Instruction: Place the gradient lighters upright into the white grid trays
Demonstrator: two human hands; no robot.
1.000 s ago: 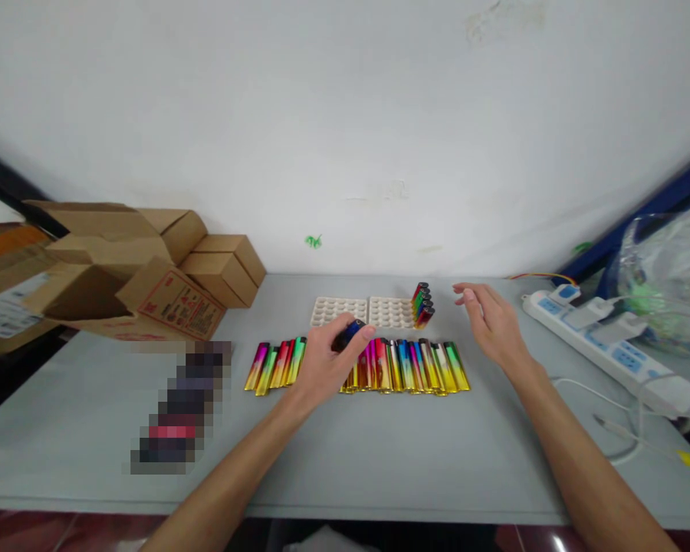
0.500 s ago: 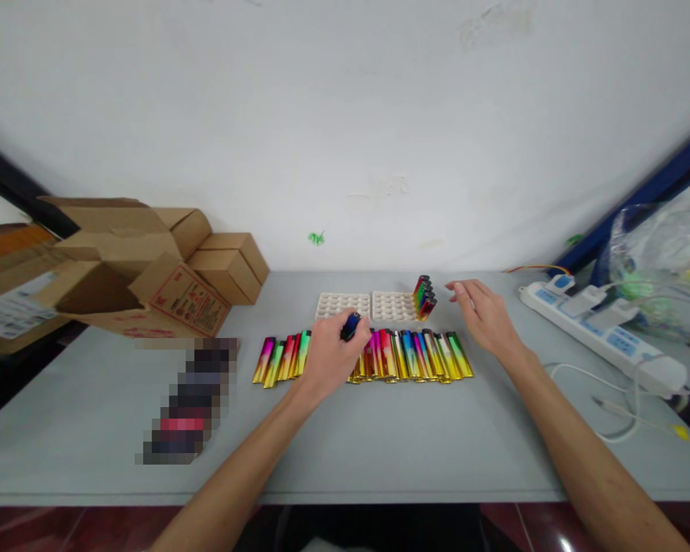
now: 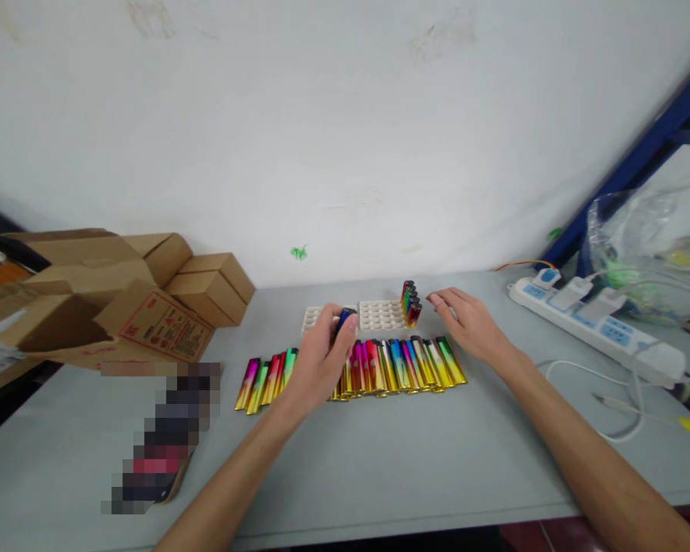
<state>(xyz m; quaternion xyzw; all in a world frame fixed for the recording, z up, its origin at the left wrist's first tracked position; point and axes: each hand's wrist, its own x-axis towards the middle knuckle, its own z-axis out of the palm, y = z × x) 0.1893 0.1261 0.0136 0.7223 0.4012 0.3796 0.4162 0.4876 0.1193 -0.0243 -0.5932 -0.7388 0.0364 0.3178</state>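
In the head view my left hand [image 3: 320, 360] is closed around a blue lighter [image 3: 345, 316] with a dark top, held upright above the row of lighters. Those lighters [image 3: 403, 364], shiny and multicoloured with gold lower ends, lie side by side across the table. Behind them are two white trays with round holes, the left tray [image 3: 311, 317] partly covered by my left hand and the right tray [image 3: 379, 314]. Several lighters [image 3: 412, 303] stand upright along the right tray's right edge. Just right of these, my right hand [image 3: 465, 322] is open, fingers stretched toward them, apparently holding nothing.
An open cardboard box [image 3: 143, 326] and smaller closed boxes [image 3: 215, 287] stand at the left. In front of them lies a pixelated dark object [image 3: 164, 437]. At the right are a white power strip [image 3: 601, 326] with plugs, loose cables [image 3: 632, 429] and a clear plastic bag [image 3: 626, 230].
The camera view has shifted and tilted. My left hand still grips the blue lighter, now held more upright. My right hand's fingers are nearer the standing lighters.
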